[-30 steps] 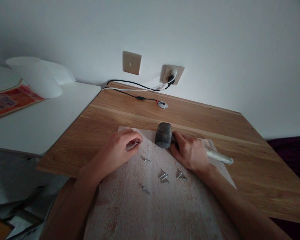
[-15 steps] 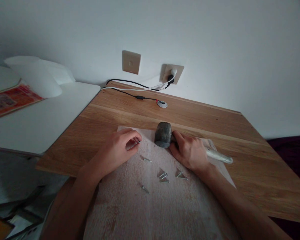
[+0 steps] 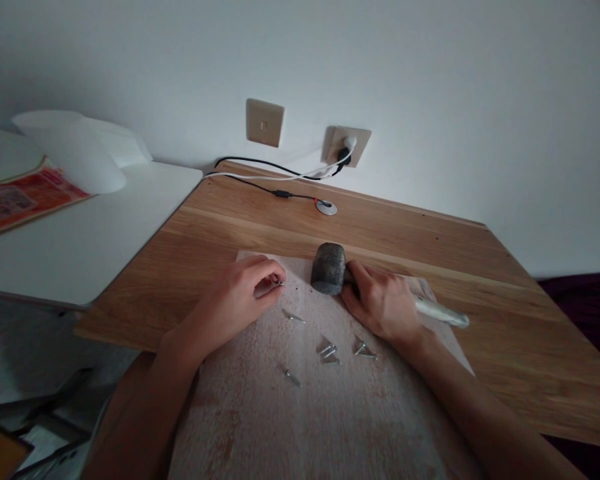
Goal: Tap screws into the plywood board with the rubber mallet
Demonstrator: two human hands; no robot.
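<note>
My left hand [image 3: 247, 287] rests over the left side of a pale wooden board [image 3: 260, 427], thumb and forefinger pinched on a small silver nail [image 3: 281, 283], mostly hidden by the fingers. A dark, round-headed mallet [image 3: 329, 270] lies on the far part of the board. My right hand [image 3: 383, 303] is wrapped round its handle [image 3: 440, 311] close to the head. Between the hands are two small dark dots in the board. Loose silver nails lie nearer to me: one nail [image 3: 295, 317], another nail [image 3: 293, 378], a small cluster [image 3: 329, 351] and more nails [image 3: 365, 351] beside it.
The board lies on a brown wooden table [image 3: 390, 233] against a white wall. Black and white cables [image 3: 280, 177] run along the back to a wall socket [image 3: 349, 145]. At left, a white table [image 3: 145, 220] holds a red-orange packet [image 3: 30, 197] and a white roll [image 3: 93, 160].
The whole view has shifted very slightly. Both hands, the mallet and the loose nails keep their places on the board.
</note>
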